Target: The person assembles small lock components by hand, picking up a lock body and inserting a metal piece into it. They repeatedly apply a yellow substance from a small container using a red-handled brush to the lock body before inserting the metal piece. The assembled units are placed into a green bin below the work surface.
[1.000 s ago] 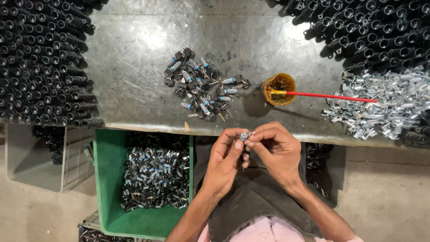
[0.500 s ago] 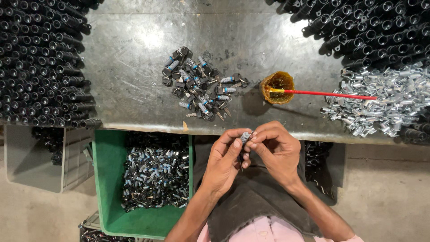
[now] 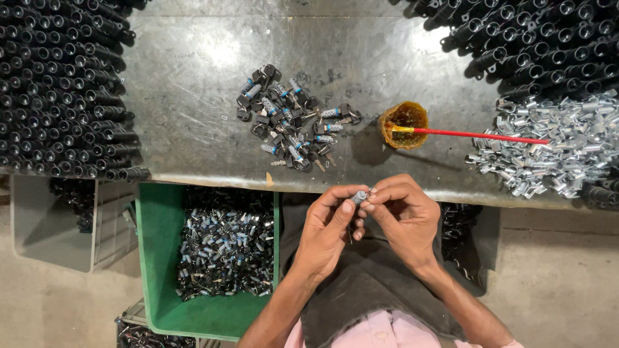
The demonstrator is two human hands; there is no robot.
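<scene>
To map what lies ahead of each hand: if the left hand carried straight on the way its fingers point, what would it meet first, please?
The left hand would probably first meet the small metal part pinched between both hands, then the right hand; depth is unclear.

The worn grey metal tabletop (image 3: 193, 84) looks scuffed and dully shiny; the heap of bright silvery metal clips (image 3: 554, 151) at right gleams. The green plastic bin (image 3: 151, 258) looks smooth; the black tubes (image 3: 51, 90) at left are semi-glossy.
</scene>
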